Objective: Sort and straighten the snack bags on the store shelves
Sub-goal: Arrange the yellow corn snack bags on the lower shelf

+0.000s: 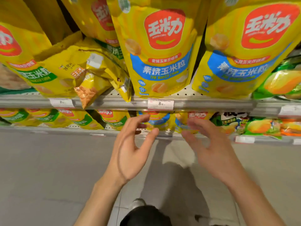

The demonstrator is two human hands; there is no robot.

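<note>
A: What's hard to read here?

B: The bags on the lower shelf (97,130), across the middle of the frame, are mostly tucked under the upper shelf rail (114,103); only their top halves show. The right hand (211,149) is blurred at the fingertips, so I cannot tell whether it touches the blue-banded corn bag (180,123) just behind it. The top row is cut off by the frame's upper edge.

A: And the hands?

B: Both empty, fingers spread and loosely curled, palms facing each other, well apart. The left hand (130,152) sits at centre, its fingertips over the lower shelf's front edge, in front of another blue-banded bag (156,121).

A: Where are the snack bags?

B: A big yellow baked corn bag (161,51) stands upright at upper centre, a matching one (250,51) to its right. At left, a green-banded corn bag (32,69) leans, and a smaller yellow snack bag (91,74) lies tilted across it, one corner hanging over the rail. Green bags (280,82) sit at far right.

A: Room to move?

B: The grey floor (40,168) fills the lower frame, open on both sides of the forearms. A price tag (161,103) sits on the rail above the hands.
</note>
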